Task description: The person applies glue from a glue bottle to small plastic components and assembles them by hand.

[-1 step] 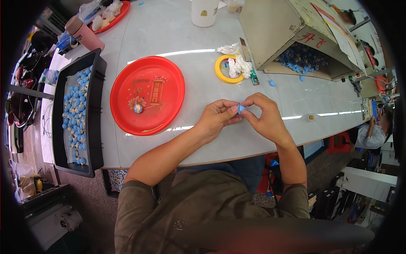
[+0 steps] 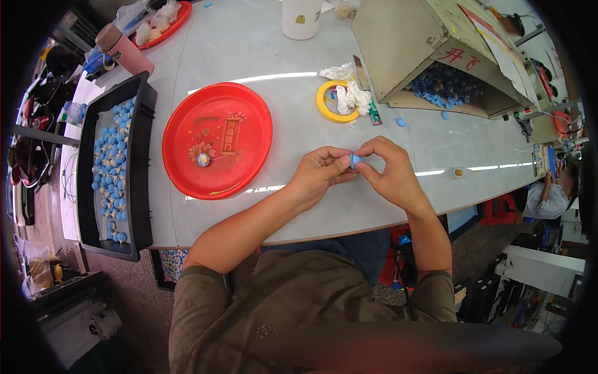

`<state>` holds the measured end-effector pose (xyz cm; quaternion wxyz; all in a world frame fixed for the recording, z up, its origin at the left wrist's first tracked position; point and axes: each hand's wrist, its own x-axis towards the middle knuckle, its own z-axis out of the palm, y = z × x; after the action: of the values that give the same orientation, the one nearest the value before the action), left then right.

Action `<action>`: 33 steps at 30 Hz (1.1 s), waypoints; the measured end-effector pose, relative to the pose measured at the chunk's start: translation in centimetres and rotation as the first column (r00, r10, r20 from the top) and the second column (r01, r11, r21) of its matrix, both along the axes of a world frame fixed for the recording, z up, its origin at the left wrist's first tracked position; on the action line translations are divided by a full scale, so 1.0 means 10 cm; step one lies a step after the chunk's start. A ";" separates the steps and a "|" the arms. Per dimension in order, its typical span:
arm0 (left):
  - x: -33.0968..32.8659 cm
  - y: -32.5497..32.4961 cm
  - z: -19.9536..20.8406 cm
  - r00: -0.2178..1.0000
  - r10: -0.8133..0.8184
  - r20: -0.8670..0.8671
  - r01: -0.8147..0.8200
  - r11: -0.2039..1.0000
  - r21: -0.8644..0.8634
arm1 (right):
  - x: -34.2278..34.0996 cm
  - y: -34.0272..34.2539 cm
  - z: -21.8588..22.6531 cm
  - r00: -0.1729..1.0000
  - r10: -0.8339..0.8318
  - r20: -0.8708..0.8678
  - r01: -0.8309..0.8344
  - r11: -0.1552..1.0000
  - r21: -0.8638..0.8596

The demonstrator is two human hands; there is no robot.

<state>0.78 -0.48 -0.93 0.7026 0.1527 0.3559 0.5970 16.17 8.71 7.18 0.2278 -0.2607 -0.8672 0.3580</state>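
Above the near part of the table, my left hand (image 2: 322,173) and my right hand (image 2: 389,171) meet fingertip to fingertip. Both pinch one small blue piece (image 2: 355,160), smooth and rounded, partly hidden by the fingers. To the left of my hands lies a round red tray (image 2: 252,115), holding a single blue-and-cream ball (image 2: 203,160). Farther left, a long black bin (image 2: 140,168) holds many similar balls (image 2: 115,149) on a pale liner. Loose blue pieces (image 2: 445,87) fill the mouth of a grey-beige metal box (image 2: 405,37) at the back right.
A yellow tape roll (image 2: 324,111) with crumpled white tissue (image 2: 353,98) lies beyond my hands. At the back stand a white container (image 2: 299,22) and a pink bottle (image 2: 128,53). A red stool (image 2: 498,210) stands past the table edge, near another person (image 2: 549,196) at far right.
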 end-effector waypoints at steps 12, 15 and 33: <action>0.00 -0.01 0.00 1.000 0.003 -0.023 -0.003 1.000 0.016 | 0.01 -0.05 -0.04 0.998 -0.040 -0.040 0.040 0.999 -0.002; 0.01 -0.01 -0.01 1.000 0.009 -0.017 -0.009 1.000 0.020 | 0.02 -0.04 -0.05 0.999 -0.026 0.020 0.026 1.000 -0.003; -0.12 0.03 0.24 0.992 -0.110 -0.064 0.094 0.973 -0.213 | -0.05 -0.03 -0.52 0.972 -0.225 -0.065 0.107 0.673 -0.732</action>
<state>-0.38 -0.23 1.49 0.7306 0.1183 0.4345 0.5133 15.65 8.45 1.97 0.2024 -0.3796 -0.6085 0.6669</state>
